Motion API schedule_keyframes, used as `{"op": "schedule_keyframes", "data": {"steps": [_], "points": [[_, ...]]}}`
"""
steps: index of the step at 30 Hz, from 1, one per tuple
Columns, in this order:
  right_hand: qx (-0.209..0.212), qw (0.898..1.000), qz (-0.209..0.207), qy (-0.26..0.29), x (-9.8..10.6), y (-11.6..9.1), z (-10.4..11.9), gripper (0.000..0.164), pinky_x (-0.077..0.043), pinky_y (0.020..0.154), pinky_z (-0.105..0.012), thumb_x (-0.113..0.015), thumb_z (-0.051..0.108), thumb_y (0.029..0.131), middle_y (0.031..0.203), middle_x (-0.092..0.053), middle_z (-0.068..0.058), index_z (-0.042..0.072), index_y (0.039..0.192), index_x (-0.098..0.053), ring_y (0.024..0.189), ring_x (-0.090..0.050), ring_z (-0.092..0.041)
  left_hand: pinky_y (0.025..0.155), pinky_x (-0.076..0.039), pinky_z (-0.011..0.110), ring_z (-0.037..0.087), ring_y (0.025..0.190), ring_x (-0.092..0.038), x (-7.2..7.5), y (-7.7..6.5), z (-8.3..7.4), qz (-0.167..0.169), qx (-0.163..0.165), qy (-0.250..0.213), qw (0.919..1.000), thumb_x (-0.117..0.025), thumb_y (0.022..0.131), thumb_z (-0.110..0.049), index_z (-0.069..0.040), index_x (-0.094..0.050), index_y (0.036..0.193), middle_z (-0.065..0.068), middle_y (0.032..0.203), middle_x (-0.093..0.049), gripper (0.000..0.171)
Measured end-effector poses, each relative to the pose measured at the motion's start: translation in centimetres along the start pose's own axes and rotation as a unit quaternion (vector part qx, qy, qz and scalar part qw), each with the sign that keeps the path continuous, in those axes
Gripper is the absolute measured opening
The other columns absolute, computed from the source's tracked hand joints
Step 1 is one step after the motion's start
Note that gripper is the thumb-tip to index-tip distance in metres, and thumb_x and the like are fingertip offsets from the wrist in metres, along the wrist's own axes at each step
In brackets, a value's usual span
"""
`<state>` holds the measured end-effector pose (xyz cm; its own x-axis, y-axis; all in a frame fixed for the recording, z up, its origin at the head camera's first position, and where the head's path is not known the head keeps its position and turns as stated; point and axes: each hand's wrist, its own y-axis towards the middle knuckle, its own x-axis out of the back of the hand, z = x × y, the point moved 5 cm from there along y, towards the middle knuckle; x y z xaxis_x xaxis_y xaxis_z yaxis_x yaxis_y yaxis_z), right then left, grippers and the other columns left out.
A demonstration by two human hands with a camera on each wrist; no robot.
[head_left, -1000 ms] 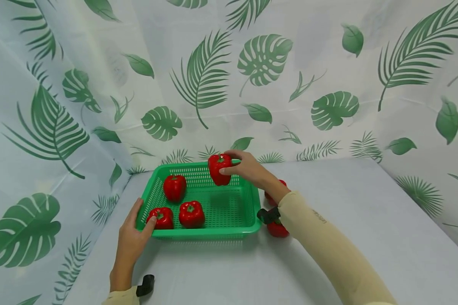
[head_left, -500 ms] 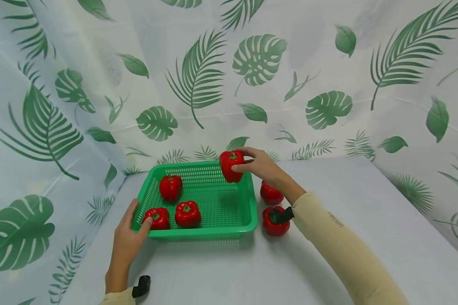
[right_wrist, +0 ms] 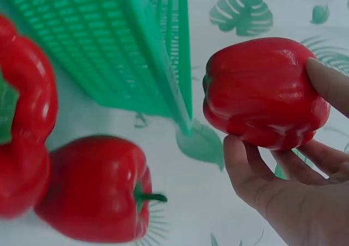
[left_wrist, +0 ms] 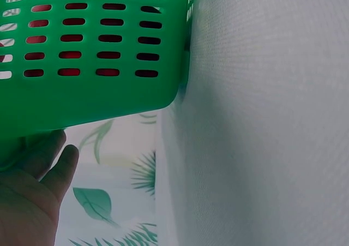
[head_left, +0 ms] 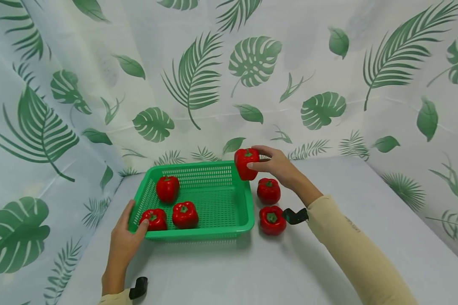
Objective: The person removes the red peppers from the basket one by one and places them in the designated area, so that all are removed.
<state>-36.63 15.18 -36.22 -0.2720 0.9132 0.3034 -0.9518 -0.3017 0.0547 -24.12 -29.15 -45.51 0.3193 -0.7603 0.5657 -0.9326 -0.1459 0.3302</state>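
Observation:
My right hand (head_left: 280, 166) grips a red bell pepper (head_left: 246, 164) between thumb and fingers, raised over the far right corner of the green plastic basket (head_left: 198, 231). In the right wrist view that bell pepper (right_wrist: 264, 93) is clear of the basket wall. My left hand (head_left: 124, 237) holds the basket's left rim, thumb over the near left corner beside a bell pepper (head_left: 154, 219). The left wrist view has the fingers (left_wrist: 61, 172) at the rim's underside. Two more bell peppers, one at the back (head_left: 168, 189) and one in front (head_left: 185, 214), sit in the basket.
Just right of the basket, two red bell peppers stand on the white table (head_left: 213, 271), one farther back (head_left: 269, 191) and one nearer (head_left: 272, 220). A leaf-printed curtain (head_left: 198, 84) rises behind the table and along its sides.
My right hand has carried the bell pepper rightward, from above the basket's inside to its far right corner. The left hand keeps its hold on the rim. The view has shifted slightly.

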Motion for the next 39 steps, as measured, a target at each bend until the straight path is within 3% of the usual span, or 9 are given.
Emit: {"op": "schedule_keyframes", "data": {"steps": [29, 39], "points": [[-0.036, 0.998, -0.047, -0.004, 6.3, -4.0, -3.0, 0.086, -0.048, 0.111, -0.058, -0.078, 0.024, 0.098, 0.163, -0.043, -0.018, 0.011, 0.169, -0.031, 0.148, -0.04, -0.043, 0.115, -0.033, 0.074, 0.049, 0.149, -0.035, 0.2, -0.1, -0.5, 0.007, 0.014, 0.0, 0.9999, -0.065, 0.104, -0.021, -0.004, -0.027, 0.169, 0.028, 0.168, -0.032, 0.077], [-0.037, 0.997, -0.062, -0.006, 8.2, -5.3, -4.3, 0.088, -0.057, 0.092, -0.028, -0.077, 0.019, 0.099, 0.169, -0.034, -0.02, 0.009, 0.17, -0.026, 0.149, -0.038, -0.045, 0.115, -0.033, 0.074, 0.049, 0.15, -0.035, 0.1, -0.2, -0.3, 0.006, 0.011, 0.0, 0.9999, -0.066, 0.104, -0.02, -0.004, -0.027, 0.169, 0.027, 0.169, -0.032, 0.077]]}}
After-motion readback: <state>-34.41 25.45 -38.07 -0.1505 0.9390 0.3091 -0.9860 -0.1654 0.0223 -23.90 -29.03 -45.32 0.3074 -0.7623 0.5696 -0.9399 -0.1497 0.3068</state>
